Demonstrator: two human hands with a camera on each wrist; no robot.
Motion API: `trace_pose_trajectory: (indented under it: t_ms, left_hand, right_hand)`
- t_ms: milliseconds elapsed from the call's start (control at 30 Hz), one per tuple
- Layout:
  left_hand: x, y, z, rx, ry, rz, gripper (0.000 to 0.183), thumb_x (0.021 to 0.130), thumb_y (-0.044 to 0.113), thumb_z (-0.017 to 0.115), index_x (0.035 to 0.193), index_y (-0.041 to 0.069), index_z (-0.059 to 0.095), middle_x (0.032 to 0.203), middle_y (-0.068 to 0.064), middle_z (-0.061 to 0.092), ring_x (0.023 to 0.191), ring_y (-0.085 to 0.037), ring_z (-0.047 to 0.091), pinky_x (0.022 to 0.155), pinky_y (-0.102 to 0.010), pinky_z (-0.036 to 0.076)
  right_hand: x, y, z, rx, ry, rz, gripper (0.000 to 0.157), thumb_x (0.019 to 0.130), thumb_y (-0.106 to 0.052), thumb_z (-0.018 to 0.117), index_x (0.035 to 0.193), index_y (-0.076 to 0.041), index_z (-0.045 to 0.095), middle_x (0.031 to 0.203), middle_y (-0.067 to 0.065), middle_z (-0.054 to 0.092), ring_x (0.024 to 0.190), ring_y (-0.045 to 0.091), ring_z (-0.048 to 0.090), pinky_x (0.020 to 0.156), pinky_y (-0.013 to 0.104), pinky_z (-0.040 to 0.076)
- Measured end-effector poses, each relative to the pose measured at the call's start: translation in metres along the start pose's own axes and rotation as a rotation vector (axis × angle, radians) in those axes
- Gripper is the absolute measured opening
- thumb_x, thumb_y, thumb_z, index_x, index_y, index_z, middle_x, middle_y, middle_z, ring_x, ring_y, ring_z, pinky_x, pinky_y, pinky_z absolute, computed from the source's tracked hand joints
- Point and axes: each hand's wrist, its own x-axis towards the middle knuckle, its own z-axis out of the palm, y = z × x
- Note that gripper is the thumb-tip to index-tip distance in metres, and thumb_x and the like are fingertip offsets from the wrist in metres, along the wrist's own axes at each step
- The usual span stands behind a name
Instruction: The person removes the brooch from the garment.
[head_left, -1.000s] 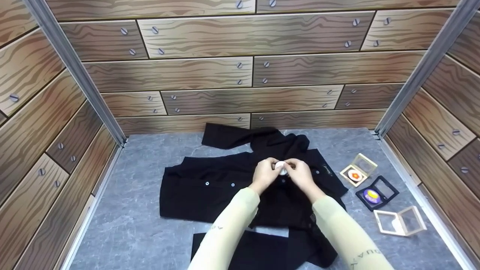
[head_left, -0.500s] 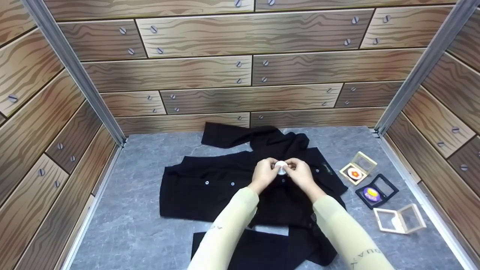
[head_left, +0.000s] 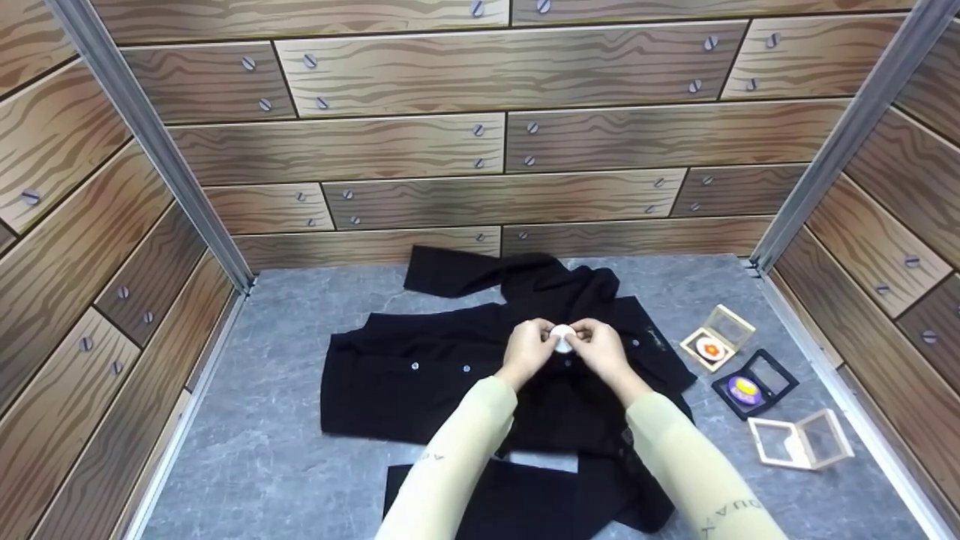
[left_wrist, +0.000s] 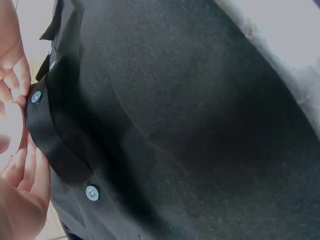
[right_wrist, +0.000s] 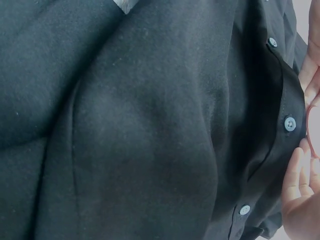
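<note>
Both hands meet over the black button-up shirt (head_left: pixel 420 405), spread out on the grey surface. Between them is a round white badge (head_left: pixel 562 339), its face turned up. My left hand (head_left: pixel 528 351) pinches its left side and my right hand (head_left: pixel 600 351) its right side, thumbs near the lower edge. The buttoned front strip of the shirt (left_wrist: pixel 42 117) runs right at the fingertips in the left wrist view. A pale shirt button (right_wrist: pixel 290 124) sits beside the fingers in the right wrist view. The badge's back is hidden.
Three opened cases stand at the right: a wooden case (head_left: pixel 697 360) with an orange-flower badge (head_left: pixel 709 349), a black case (head_left: pixel 759 409) with a purple-and-yellow badge (head_left: pixel 744 391), and a pale case (head_left: pixel 814 465). Wood-patterned walls (head_left: pixel 420 142) enclose the sides and back.
The thumbs have shifted slightly toward the badge's lower edge, and more of its white face shows. The hands stay at the same spot over the shirt.
</note>
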Motion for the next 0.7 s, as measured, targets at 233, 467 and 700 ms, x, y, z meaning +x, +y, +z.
trace_pose_trajectory:
  t_ms: [233,467,700]
  left_hand:
    - [-0.0011,0.0001,0.0008,0.006,0.019,-0.011,0.015,0.091,0.010,0.078,0.103,0.001,0.080,0.092,-0.008,0.081,0.084,-0.016,0.073,0.077,-0.023,0.057]
    - [-0.0004,0.0020,0.0017,0.006,0.031,-0.028,0.014,0.089,0.009,0.077,0.101,0.002,0.080,0.088,-0.006,0.080,0.078,-0.012,0.069,0.074,-0.022,0.056]
    - [0.0008,0.0043,0.0016,0.003,0.009,-0.050,0.015,0.089,0.008,0.077,0.102,0.003,0.080,0.091,-0.007,0.081,0.081,-0.014,0.070,0.076,-0.023,0.057]
  right_hand:
    - [0.0001,0.0019,0.0014,0.008,0.000,-0.001,0.018,0.092,-0.001,0.075,0.103,0.013,0.073,0.091,0.022,0.076,0.071,-0.002,0.058,0.067,0.011,0.047]
    - [-0.0005,0.0021,0.0015,0.031,-0.008,0.013,0.018,0.093,0.000,0.073,0.104,0.014,0.072,0.091,0.022,0.076,0.069,-0.004,0.057,0.064,0.010,0.047]
    - [0.0001,0.0026,0.0008,0.029,-0.011,0.010,0.018,0.092,0.000,0.073,0.103,0.014,0.073,0.088,0.020,0.076,0.065,-0.005,0.056,0.062,0.009,0.047]
